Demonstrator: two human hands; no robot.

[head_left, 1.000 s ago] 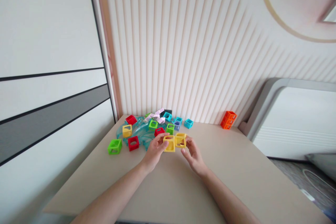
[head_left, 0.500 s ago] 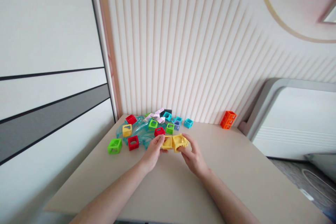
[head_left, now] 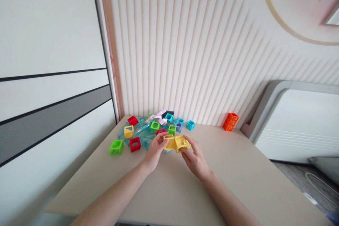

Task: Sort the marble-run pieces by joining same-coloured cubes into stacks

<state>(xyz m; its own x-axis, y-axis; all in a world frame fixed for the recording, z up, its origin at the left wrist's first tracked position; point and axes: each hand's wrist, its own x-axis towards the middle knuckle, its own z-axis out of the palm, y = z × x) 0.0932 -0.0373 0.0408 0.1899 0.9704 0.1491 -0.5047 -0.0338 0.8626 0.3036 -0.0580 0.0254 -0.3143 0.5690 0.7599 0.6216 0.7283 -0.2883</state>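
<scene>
Here, both hands are closed on hollow yellow cubes, just above the counter and in front of a pile of coloured pieces. The left hand pinches the left yellow cube with its fingers. The right hand grips the right yellow cube, which is tilted. The two cubes touch side by side. Behind them lie clear teal track pieces. A red cube and a green cube sit to the left. An orange block stands well apart, by the wall.

Bright, even daylight, soft faint shadows, wide-angle stretching and slight blur toward edges.
</scene>
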